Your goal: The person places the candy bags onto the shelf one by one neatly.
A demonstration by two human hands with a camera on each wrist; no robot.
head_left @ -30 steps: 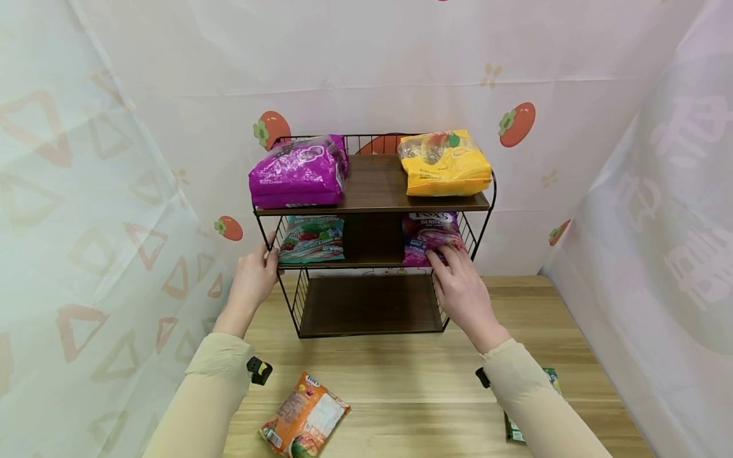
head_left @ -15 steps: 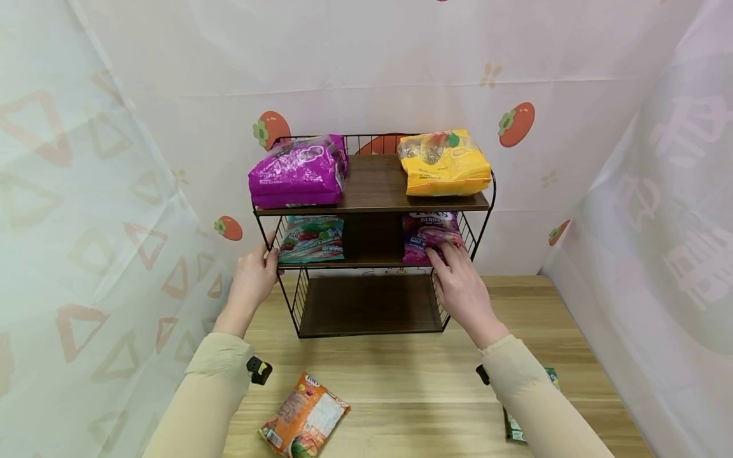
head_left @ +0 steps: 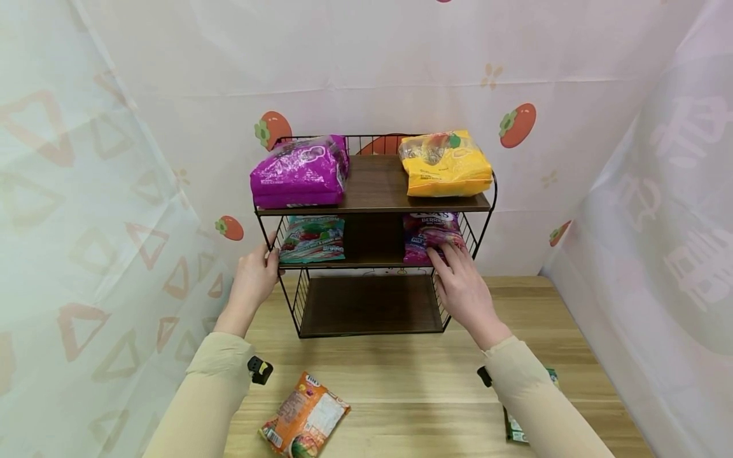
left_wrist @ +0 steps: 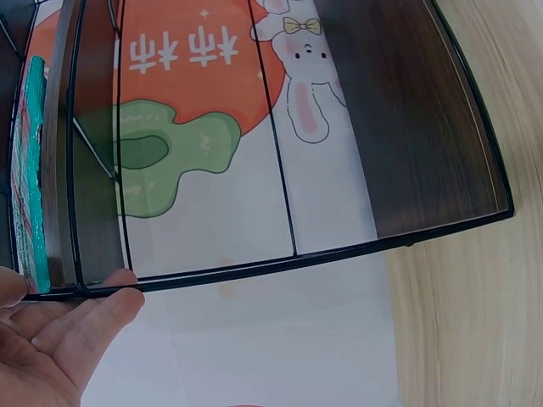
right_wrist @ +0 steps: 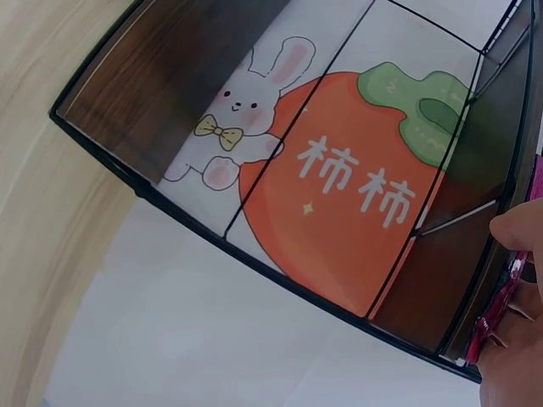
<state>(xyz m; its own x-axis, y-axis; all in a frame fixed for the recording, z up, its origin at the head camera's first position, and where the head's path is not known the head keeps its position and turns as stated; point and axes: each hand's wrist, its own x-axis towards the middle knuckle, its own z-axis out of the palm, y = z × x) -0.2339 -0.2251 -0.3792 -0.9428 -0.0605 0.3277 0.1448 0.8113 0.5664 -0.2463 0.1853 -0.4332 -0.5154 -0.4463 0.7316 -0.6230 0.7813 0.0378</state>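
A black wire rack with dark wood shelves stands against the back wall. My left hand grips its left side frame at the middle shelf, thumb in front; fingertips show at the wire in the left wrist view. Close by lies a teal candy bag. My right hand rests its fingers on the lower front of a purple Fox's berries candy bag at the right end of that shelf. In the right wrist view the thumb is at the shelf's edge; the bag is mostly hidden.
Across the top shelf sit a magenta bag at left and a yellow bag at right. An orange candy bag lies on the wood table; a green bag is partly under the right sleeve.
The purple candy bag's top has sunk slightly behind the upper shelf's edge since a second ago. Both hands keep their places.
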